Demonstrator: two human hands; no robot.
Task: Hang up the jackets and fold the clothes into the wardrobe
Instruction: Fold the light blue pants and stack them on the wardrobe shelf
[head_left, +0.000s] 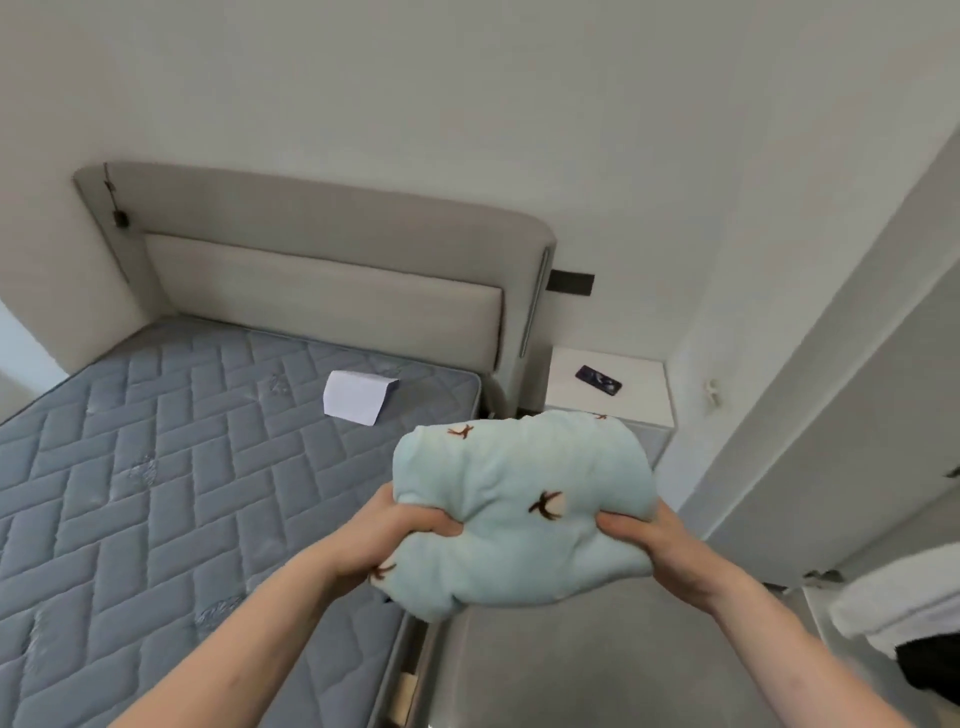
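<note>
Transport looks like the step in hand: I judge the folding done, since the light-blue fleece garment (522, 512) with brown antler prints is already a thick, compact bundle, held in the air over the gap between the bare quilted mattress (171, 467) and the white wardrobe door (852, 395) on my right. My left hand (400, 525) pinches its near left edge, thumb on top and fingers tucked beneath; my right hand (647, 540) grips the near right edge the same way, both forearms stretched forward and nearly level. Next I would need to swing right toward the wardrobe shelf (893, 613), where white and dark folded items already lie, keeping the bundle squeezed so its layers do not spring open.
</note>
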